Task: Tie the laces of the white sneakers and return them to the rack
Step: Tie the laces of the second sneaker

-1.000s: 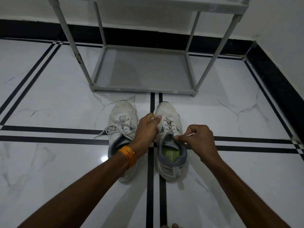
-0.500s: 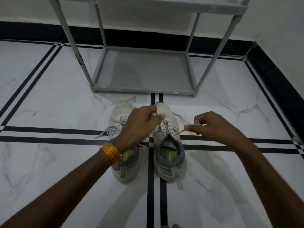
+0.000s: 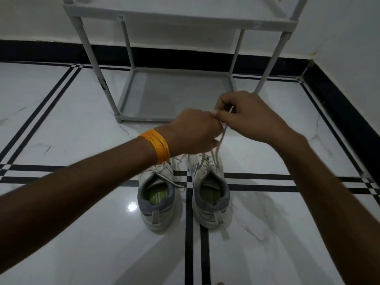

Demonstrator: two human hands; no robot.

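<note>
Your left hand and right hand meet fingertip to fingertip above the right sneaker, each grip pinching its lace, pulled up taut.

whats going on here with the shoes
A person is tying the laces of the right-hand white sneaker. The left hand and right hand are raised above it, pinching the lace ends together and pulling them up. The other sneaker sits beside it on the tiled floor with its laces loose. Both are in front of the grey rack, whose bottom shelf holds nothing.
</note>
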